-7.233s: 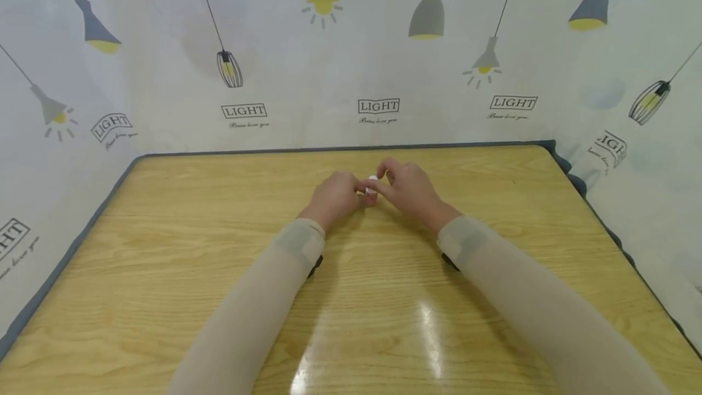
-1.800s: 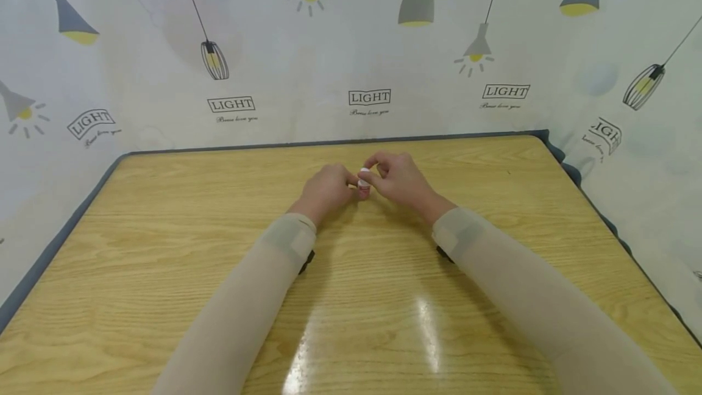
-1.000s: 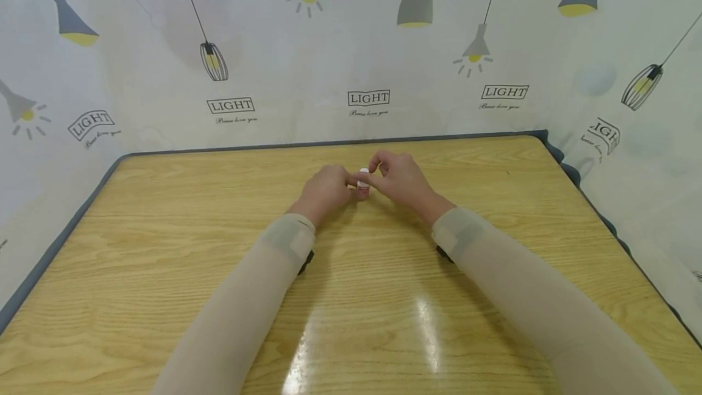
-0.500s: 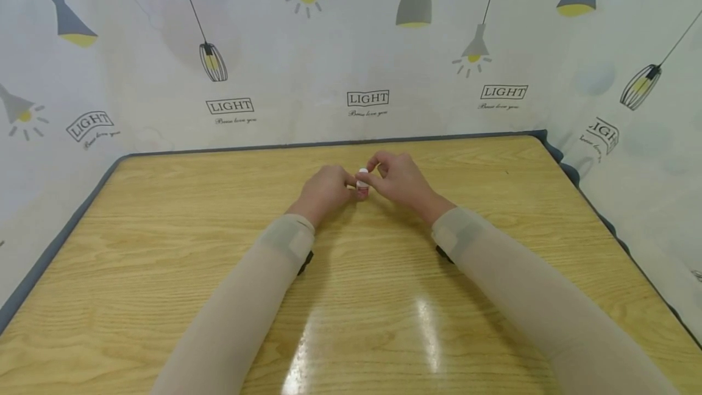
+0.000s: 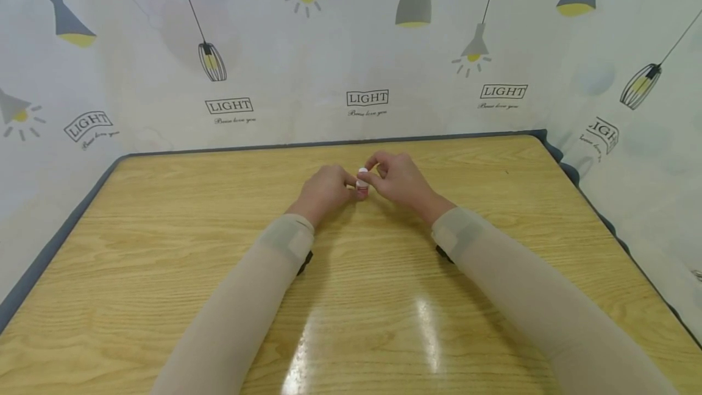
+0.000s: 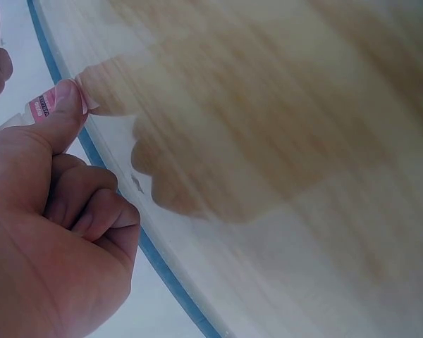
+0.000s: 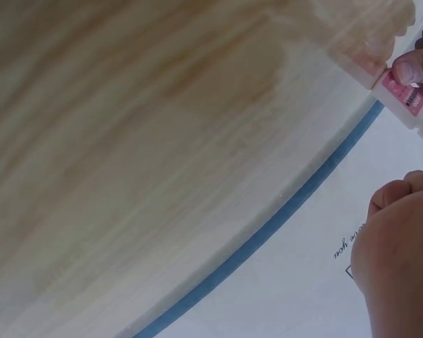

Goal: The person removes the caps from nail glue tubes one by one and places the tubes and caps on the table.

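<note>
A small bottle (image 5: 362,189) with a pink label and a white cap (image 5: 362,170) stands upright on the table, toward its far side. My left hand (image 5: 327,186) grips the lower part between thumb and fingers; in the left wrist view, its thumb lies against the label of the bottle (image 6: 37,109) and the other visible fingers are curled. From the right, my right hand (image 5: 404,180) pinches the cap, thumb in front and forefinger bent behind. The right wrist view shows the bottle (image 7: 395,102) at its edge, with the cap cut off.
Around the hands spreads a glossy wood-grain table (image 5: 373,297) with a dark blue edge. A pale curtain (image 5: 296,66) printed with lamps and the word LIGHT hangs behind and at both sides. Dark wrist straps (image 5: 445,254) show under the sleeves.
My right thumb stretched left across the cap about a second ago and has since drawn back, the forefinger shifting with it. The bottle and left hand stay in place.
</note>
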### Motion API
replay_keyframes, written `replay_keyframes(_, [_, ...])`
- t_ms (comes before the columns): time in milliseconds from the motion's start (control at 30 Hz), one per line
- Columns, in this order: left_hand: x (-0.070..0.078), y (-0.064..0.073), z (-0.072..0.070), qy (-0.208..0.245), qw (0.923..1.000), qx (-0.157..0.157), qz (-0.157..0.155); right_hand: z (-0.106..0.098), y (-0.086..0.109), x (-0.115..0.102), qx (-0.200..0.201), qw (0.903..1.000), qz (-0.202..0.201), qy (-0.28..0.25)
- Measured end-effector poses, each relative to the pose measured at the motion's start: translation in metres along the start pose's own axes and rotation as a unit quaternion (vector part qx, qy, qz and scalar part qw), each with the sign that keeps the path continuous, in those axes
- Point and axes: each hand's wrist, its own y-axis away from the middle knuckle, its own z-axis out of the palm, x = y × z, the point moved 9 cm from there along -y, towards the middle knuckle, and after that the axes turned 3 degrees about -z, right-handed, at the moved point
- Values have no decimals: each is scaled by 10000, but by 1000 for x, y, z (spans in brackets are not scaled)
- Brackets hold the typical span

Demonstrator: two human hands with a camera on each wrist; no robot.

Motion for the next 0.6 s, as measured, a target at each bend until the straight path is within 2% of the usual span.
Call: replay_keyframes(600, [-2,0,1,137,9999,-82,-38,3,0,0,-242,9995,0,-196])
